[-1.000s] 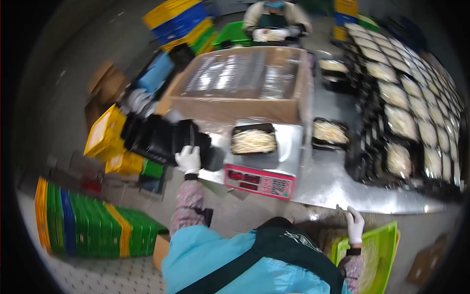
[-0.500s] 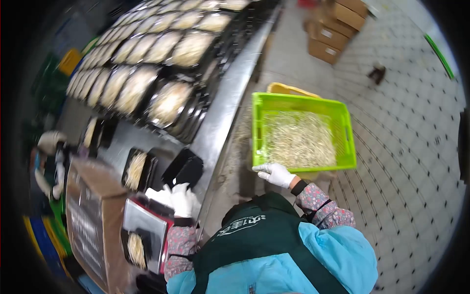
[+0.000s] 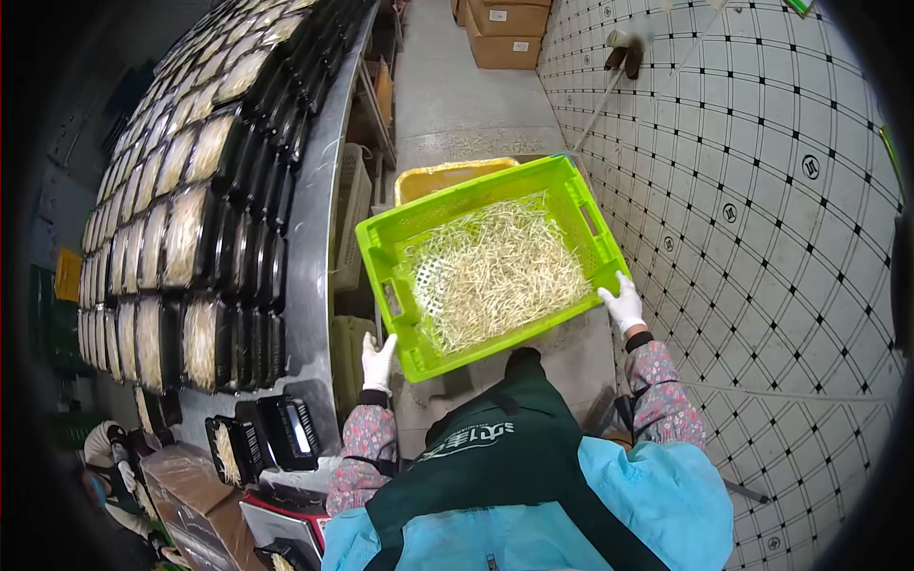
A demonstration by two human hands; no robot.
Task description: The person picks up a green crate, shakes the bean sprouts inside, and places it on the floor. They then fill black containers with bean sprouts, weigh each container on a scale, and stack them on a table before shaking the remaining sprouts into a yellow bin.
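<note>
A bright green plastic crate [image 3: 447,366] stands in front of me, tilted in view, with a heap of pale, thin sprout-like strands [image 3: 514,276] inside. Its perforated floor shows through at the left. My right hand [image 3: 624,306], in a white glove, grips the crate's near right corner, thumb on the rim and fingers along the outer side. Beside the near left corner is my left hand [image 3: 377,364], also gloved, fingers stretched and thumb apart, holding nothing. A yellow crate [image 3: 457,176] shows partly behind the green one.
Black trays of pale strands [image 3: 190,238] are stacked high along the metal table [image 3: 309,328] at left. Nearer stand a few black trays [image 3: 290,433], a scale [image 3: 281,523] and a cardboard box [image 3: 195,495]. Another person [image 3: 119,466] works at far left. Cartons [image 3: 509,38] stand ahead.
My left hand has left the table by the scale and come to the crate's left side. My right hand has moved from the near rim to the right corner. The view has turned.
</note>
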